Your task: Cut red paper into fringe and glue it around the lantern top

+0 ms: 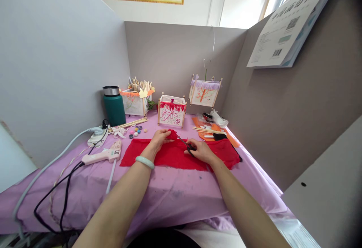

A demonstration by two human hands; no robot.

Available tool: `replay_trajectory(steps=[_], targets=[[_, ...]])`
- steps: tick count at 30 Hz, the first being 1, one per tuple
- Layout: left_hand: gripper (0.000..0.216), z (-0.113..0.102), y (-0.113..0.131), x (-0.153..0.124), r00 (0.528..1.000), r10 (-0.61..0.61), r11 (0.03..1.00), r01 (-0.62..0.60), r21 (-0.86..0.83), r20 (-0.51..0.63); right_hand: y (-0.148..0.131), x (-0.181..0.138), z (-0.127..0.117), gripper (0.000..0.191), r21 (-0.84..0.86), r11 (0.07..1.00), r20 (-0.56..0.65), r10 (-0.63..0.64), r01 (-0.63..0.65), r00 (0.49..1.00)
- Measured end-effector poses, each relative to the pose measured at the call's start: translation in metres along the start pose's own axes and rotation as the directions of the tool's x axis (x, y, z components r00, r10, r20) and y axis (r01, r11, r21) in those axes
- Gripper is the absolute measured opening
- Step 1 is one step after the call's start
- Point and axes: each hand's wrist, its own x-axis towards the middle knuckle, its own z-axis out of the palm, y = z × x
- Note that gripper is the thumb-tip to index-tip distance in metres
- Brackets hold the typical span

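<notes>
My left hand (160,141) pinches a small piece of red fabric (172,134) between thumb and fingers, just above the larger red cloth (175,157). A pale green bangle (145,162) circles that wrist. In my right hand (200,150) is a pair of scissors (190,147) with dark handles, its blades pointing up and left to the edge of the small piece. The red cloth lies spread across the table under both hands. Behind them stands a white lantern (171,114) with red fringe and a drawn pink flower.
A pink glue gun (104,154) with cords lies at left, near a green bottle (114,106) and a power strip (96,138). Buttons (137,130), a box of sticks (135,102), a purple-fringed lantern (204,92) and orange sheets (232,139) are farther back. Partitions enclose the table.
</notes>
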Motion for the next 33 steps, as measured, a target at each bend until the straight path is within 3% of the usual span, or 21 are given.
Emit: replay_trajectory(steps=[33], targets=[[0.008,0.0006,-0.0020,-0.0007,1.000,0.004,0.997,-0.006,0.072,0.030,0.0007,0.0003,0.0009,0.036,-0.009,1.000,0.005,-0.004,0.004,1.000]])
